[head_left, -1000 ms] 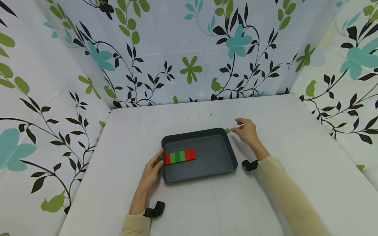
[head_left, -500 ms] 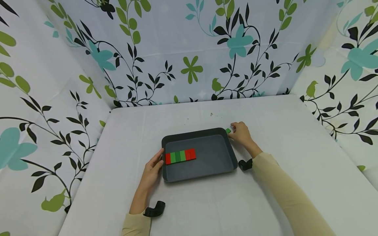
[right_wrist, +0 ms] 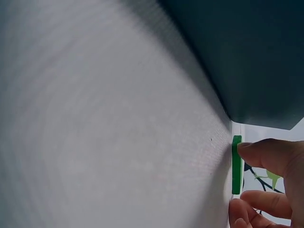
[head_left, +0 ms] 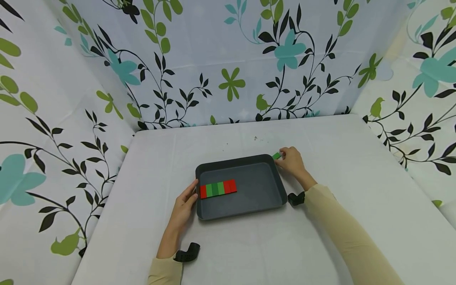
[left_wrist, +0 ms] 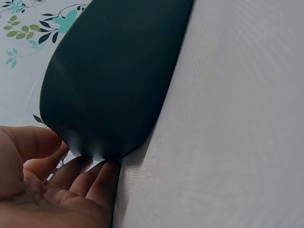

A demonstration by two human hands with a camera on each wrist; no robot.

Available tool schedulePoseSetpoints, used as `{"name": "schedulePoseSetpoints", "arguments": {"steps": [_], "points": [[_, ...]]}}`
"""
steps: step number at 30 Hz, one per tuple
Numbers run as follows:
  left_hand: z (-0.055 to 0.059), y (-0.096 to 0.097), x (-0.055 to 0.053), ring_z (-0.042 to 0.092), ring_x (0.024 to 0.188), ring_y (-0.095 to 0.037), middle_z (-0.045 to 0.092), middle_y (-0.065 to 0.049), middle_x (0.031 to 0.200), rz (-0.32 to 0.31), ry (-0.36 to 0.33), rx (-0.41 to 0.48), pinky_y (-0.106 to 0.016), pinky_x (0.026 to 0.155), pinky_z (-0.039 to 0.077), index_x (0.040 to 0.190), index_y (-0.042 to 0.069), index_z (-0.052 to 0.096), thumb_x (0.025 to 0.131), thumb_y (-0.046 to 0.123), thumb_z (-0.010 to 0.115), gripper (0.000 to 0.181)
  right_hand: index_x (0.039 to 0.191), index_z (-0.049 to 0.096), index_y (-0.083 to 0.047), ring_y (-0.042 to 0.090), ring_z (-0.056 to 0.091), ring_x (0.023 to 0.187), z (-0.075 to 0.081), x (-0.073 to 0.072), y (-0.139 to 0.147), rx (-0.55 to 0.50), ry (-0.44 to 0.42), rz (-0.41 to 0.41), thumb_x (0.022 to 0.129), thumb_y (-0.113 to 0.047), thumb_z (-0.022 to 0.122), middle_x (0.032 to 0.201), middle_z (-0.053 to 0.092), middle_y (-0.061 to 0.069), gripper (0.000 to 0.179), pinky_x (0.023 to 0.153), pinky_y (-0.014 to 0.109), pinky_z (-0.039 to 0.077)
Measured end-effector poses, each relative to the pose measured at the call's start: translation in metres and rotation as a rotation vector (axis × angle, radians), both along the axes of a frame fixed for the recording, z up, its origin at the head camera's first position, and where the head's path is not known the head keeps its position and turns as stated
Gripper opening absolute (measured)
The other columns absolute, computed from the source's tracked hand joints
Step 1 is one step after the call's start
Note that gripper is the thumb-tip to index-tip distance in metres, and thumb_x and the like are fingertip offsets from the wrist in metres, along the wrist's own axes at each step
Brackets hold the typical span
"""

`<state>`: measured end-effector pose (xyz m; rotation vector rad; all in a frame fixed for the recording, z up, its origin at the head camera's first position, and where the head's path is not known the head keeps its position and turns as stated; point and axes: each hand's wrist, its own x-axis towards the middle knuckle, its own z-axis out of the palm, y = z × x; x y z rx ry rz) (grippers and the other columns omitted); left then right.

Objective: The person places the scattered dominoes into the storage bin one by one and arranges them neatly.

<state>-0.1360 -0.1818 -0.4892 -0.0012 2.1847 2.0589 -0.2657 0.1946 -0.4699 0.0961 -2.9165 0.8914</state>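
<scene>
A dark grey tray [head_left: 242, 211] lies on the white table. Its left end is held by my left hand [head_left: 183, 209], the thumb at the rim and the other fingertips low against the outer wall in the left wrist view. Beyond the tray's far right corner is a small flat green tile [right_wrist: 236, 166]. My right hand [head_left: 293, 163] grips this tile, with the thumb on it and curled fingers at its other end in the right wrist view. Inside the tray, a row of red and green tiles [head_left: 218, 189] runs side by side from the left wall.
The white table [head_left: 249, 253] spreads around the tray on all sides. A few small dark specks [head_left: 255, 138] mark it behind the tray. A leaf-patterned cloth [head_left: 199, 47] hangs along the back and both sides.
My right hand has moved left to the green tile and taken hold of it. The tile has shifted slightly. My left hand, the tray and the row inside it have stayed in place.
</scene>
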Motion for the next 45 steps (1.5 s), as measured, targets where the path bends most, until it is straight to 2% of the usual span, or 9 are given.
{"name": "schedulePoseSetpoints", "arguments": {"steps": [15,22,30,35,39,43,45], "points": [[-0.003,-0.001,0.000,0.017,0.151,-0.023,0.024,-0.008,0.162,-0.003,0.003,-0.001,-0.040,0.121,0.020,0.153,0.011,0.033,0.104,0.004,0.040,0.050,0.115,0.063,0.015,0.032,0.053,0.086,-0.003,0.000,-0.003,-0.012,0.012,-0.029,0.083,-0.018,0.076,0.096,0.059,0.024,0.048,0.077,0.044,0.048],[-0.002,-0.001,-0.001,0.016,0.151,-0.024,0.023,-0.009,0.162,-0.013,0.016,-0.008,-0.042,0.120,0.020,0.154,0.010,0.032,0.104,0.005,0.040,0.050,0.114,0.063,0.014,0.034,0.053,0.088,-0.002,0.001,-0.003,-0.049,0.014,-0.033,0.084,-0.017,0.075,0.097,0.059,0.025,0.045,0.079,0.046,0.047],[-0.003,-0.002,0.000,0.016,0.151,-0.022,0.023,-0.007,0.162,-0.014,0.017,0.007,-0.040,0.120,0.019,0.154,0.010,0.032,0.104,0.004,0.039,0.050,0.123,0.059,0.012,0.040,0.059,0.103,0.001,0.003,0.005,-0.147,-0.030,-0.047,0.085,-0.014,0.072,0.113,0.059,0.030,0.048,0.091,0.049,0.050],[-0.004,-0.002,0.000,0.016,0.151,-0.021,0.023,-0.007,0.162,-0.017,0.019,0.007,-0.039,0.120,0.019,0.154,0.011,0.032,0.104,0.004,0.039,0.050,0.129,0.056,0.008,0.041,0.061,0.109,0.005,0.001,0.013,-0.215,-0.058,-0.068,0.084,-0.013,0.071,0.119,0.059,0.029,0.051,0.091,0.049,0.052],[-0.003,-0.001,0.000,0.016,0.151,-0.021,0.023,-0.007,0.162,-0.012,0.014,0.010,-0.039,0.121,0.019,0.154,0.011,0.032,0.104,0.004,0.039,0.050,0.132,0.055,0.004,0.039,0.061,0.111,0.008,0.002,0.020,-0.291,-0.087,-0.077,0.085,-0.013,0.072,0.122,0.059,0.026,0.053,0.085,0.042,0.054],[-0.003,-0.001,0.000,0.016,0.151,-0.021,0.023,-0.007,0.162,-0.010,0.011,0.010,-0.039,0.121,0.019,0.154,0.010,0.032,0.104,0.004,0.039,0.050,0.136,0.053,0.002,0.035,0.062,0.110,0.012,0.004,0.026,-0.413,-0.102,-0.063,0.086,-0.008,0.071,0.125,0.057,0.024,0.053,0.077,0.024,0.051],[-0.002,-0.001,0.000,0.016,0.151,-0.021,0.023,-0.007,0.162,-0.010,0.010,0.009,-0.039,0.121,0.019,0.154,0.010,0.032,0.104,0.004,0.039,0.050,0.137,0.052,0.001,0.029,0.062,0.107,0.015,0.005,0.028,-0.478,-0.104,-0.054,0.087,-0.004,0.070,0.126,0.055,0.023,0.053,0.074,0.016,0.048]]}}
